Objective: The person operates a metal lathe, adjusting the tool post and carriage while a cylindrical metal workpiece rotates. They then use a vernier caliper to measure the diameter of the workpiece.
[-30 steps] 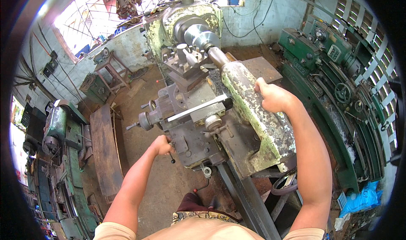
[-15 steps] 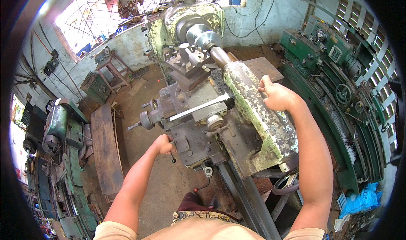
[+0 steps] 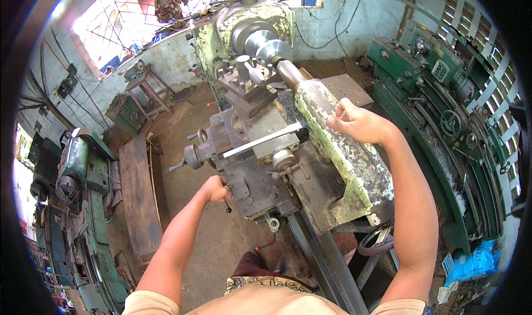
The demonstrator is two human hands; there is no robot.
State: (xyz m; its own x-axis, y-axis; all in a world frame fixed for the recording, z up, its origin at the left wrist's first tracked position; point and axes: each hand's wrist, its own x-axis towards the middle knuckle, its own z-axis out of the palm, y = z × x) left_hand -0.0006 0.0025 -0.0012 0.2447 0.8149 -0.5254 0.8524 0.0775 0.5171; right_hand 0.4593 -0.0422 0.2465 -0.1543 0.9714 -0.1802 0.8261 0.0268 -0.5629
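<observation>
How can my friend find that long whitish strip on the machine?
Find the big machine with peeling yellow-green paint, in the middle of the picture. Just beyond the left hand, the strip lies slantwise across its greyish metal slides. Unlike the darker metal around it, it's thin, straight and whitish.

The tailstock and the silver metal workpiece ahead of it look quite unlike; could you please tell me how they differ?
The tailstock is long and blocky; the workpiece is round and looks smaller.
The tailstock wears flaking pale green paint; the workpiece is bare, bright metal.
The tailstock has the right hand over it; the workpiece has neither hand near it.
Both are on the same lathe.
</observation>
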